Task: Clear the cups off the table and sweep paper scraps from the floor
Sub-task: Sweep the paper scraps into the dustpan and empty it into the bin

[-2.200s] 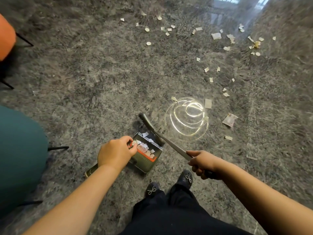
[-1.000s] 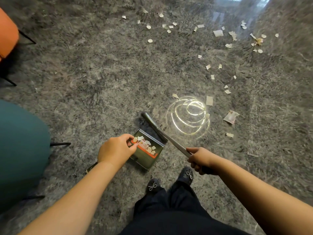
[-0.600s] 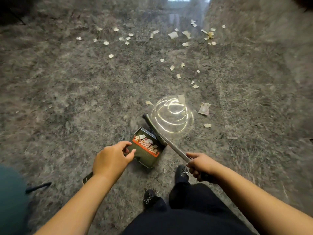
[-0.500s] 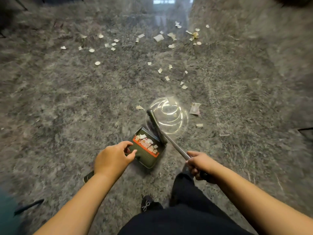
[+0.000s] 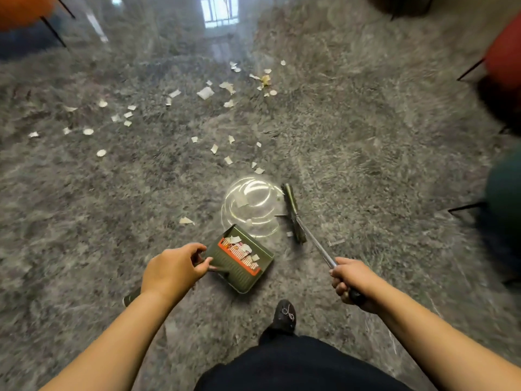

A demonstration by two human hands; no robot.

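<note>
Scrap-strewn floor (image 5: 366,142) (glossy grey)

Polished grey stone floor (image 5: 366,136) fills the frame. A window reflection (image 5: 219,11) gleams at top centre; a ring-shaped glare (image 5: 251,210) sits mid-frame. Chairs edge in — orange (image 5: 22,7) upper left, red (image 5: 504,57) and teal (image 5: 504,190) right.

1 dustpan (image 5: 244,266), 1 broom (image 5: 294,214), 2 hands, approx 40 scraps (image 5: 205,93)
</note>
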